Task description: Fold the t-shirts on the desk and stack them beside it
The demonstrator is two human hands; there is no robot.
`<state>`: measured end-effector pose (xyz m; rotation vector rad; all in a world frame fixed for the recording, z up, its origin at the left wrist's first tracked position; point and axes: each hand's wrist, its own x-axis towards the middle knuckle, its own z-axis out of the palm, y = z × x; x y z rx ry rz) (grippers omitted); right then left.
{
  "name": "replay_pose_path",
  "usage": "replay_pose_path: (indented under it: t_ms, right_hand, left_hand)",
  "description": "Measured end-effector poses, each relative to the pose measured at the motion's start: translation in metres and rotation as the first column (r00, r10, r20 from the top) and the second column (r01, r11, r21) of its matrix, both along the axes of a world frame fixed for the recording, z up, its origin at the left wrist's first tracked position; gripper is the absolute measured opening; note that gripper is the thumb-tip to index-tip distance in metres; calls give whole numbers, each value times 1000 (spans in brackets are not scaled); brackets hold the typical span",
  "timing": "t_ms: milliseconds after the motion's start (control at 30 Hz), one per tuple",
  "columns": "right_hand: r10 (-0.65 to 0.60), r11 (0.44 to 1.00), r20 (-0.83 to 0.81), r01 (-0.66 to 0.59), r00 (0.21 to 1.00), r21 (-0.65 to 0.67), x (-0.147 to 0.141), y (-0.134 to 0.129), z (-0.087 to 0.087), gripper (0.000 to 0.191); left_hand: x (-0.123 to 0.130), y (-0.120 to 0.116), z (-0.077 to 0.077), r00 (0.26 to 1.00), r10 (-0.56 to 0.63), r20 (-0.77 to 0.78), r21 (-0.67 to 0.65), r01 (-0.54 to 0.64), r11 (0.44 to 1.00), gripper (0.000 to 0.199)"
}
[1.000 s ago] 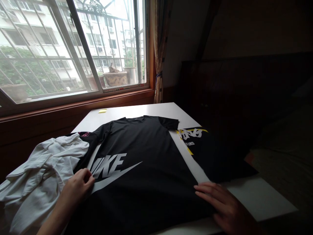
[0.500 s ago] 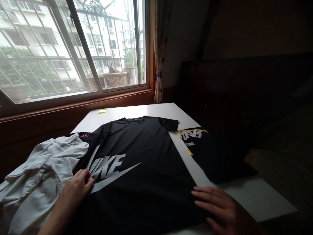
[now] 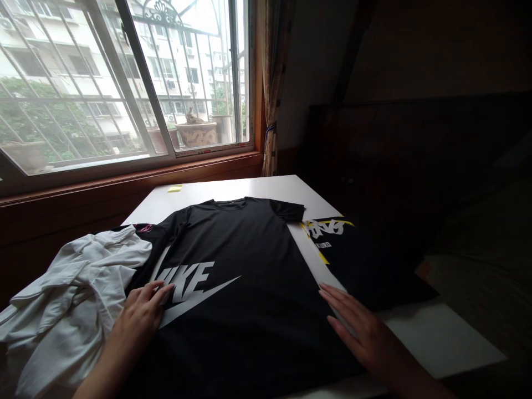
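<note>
A black T-shirt (image 3: 253, 244) with a large light-grey NIKE print lies spread out flat, its neckline pointing toward the window. My left hand (image 3: 143, 305) rests on its left edge beside the print, fingers slightly bent, apart and lying on the cloth. Along the right edge, my right hand (image 3: 353, 327) touches the fabric with its fingers stretched out. Neither hand grips anything that I can see. The near part of the shirt runs into shadow at the bottom of the view.
A crumpled white garment (image 3: 78, 282) lies left, over dark cloth with a pink mark. Another black garment (image 3: 366, 266) with white and yellow print lies right. A yellow sticky note (image 3: 175, 188) is on the white table (image 3: 270, 185). A barred window (image 3: 124, 83) stands behind.
My right hand has moved up and a little left along the shirt's right edge. My left hand has shifted slightly right and up, its fingers now farther over the print.
</note>
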<state>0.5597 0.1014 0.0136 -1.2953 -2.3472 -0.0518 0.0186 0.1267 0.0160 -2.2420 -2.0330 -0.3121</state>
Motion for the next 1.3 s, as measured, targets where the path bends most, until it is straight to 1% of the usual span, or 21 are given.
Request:
replay_pose_path:
  t_ms: [67,133,233,300,433,567,667,767,900,1000,1067,1167,1233,1300]
  right_hand:
    - [-24,999,37,26,999,-36,-5,7,-5,61]
    - [-25,998,72,29,997,-53,-8,11,-11,65]
    - [-11,998,102,18,995,-63,-7,13,-19,64]
    - [-6,997,116,14,993,-70,-4,13,-20,63]
    - [25,994,168,-7,985,-108,0,12,-17,64]
    - [35,992,193,-11,981,-126,2,10,-12,63]
    - [27,993,189,-3,982,-122,3,9,-9,65]
    - [28,992,168,-7,985,-125,5,7,-8,66]
    - [27,988,159,-2,987,-152,8,3,-6,66]
    - [11,985,183,21,983,-171,8,3,-4,65]
    - [-7,985,188,39,982,-169,4,5,-3,64]
    - [-38,989,148,59,988,-135,-11,16,2,62]
    - [-47,992,114,60,992,-107,-24,28,5,61]
    - [-34,994,101,44,994,-99,-39,43,8,61]
  left_hand:
    - [3,-1,0,1000,3,-6,1,-3,1000,47]
    - [6,-3,1,1000,10,-13,11,-10,1000,49]
    - [6,-4,0,999,13,-37,9,-13,1000,50]
    - [2,-3,-2,998,12,-60,8,-12,1000,51]
    - [-6,0,-5,997,-18,-79,3,18,1000,54]
    - [-9,-1,-5,995,4,-102,9,-4,1000,55]
    - [-8,-2,-4,993,2,-120,11,-1,1000,52]
    - [-8,-4,-4,995,10,-96,24,-8,1000,52]
    - [-7,-6,-9,993,36,-108,45,-31,999,55]
    - [-7,-7,-13,993,39,-115,42,-35,998,55]
    - [-6,-7,-14,994,42,-101,53,-37,998,55]
    - [-4,-7,-10,996,30,-83,98,-22,995,53]
    - [-4,-7,-7,997,-5,-80,118,14,993,51]
    - [-5,-5,-8,994,-72,-79,139,82,987,51]
